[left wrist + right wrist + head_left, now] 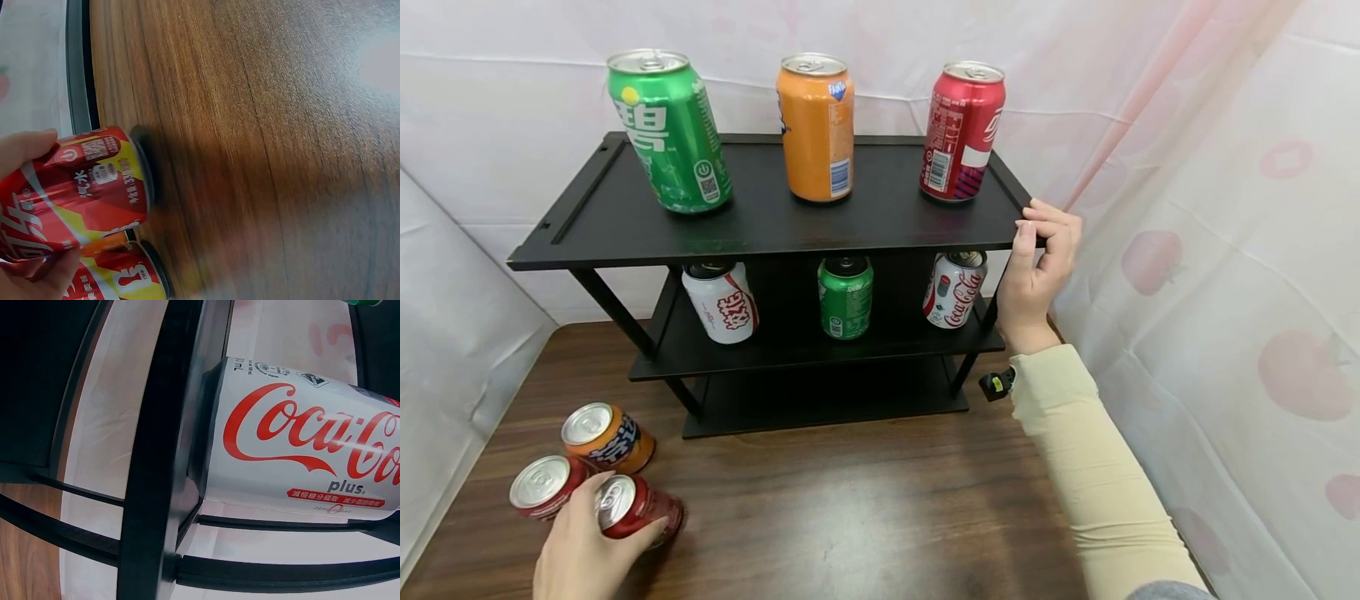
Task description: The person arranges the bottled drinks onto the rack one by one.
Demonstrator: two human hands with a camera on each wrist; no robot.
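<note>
At the lower left of the head view, my left hand (578, 546) grips a red soda can (643, 510) between thumb and fingers. The left wrist view shows the same red can (100, 187) with its base close to the tabletop; whether it touches cannot be told. Another red can (542, 485) and an orange Fanta can (613, 442) stand right beside it. My right hand (1037, 271) holds the right front corner of a black three-tier shelf (760, 229), fingers bent over the edge. In the right wrist view, a white Coca-Cola Plus can (300, 447) stands on the middle tier.
On the top tier stand a green can (673, 142), an orange can (812, 133) and a red can (962, 133). The middle tier bears a white can (722, 304), a green can (846, 300) and the Coca-Cola can. White curtains (1225, 250) hang around the wooden table (850, 517).
</note>
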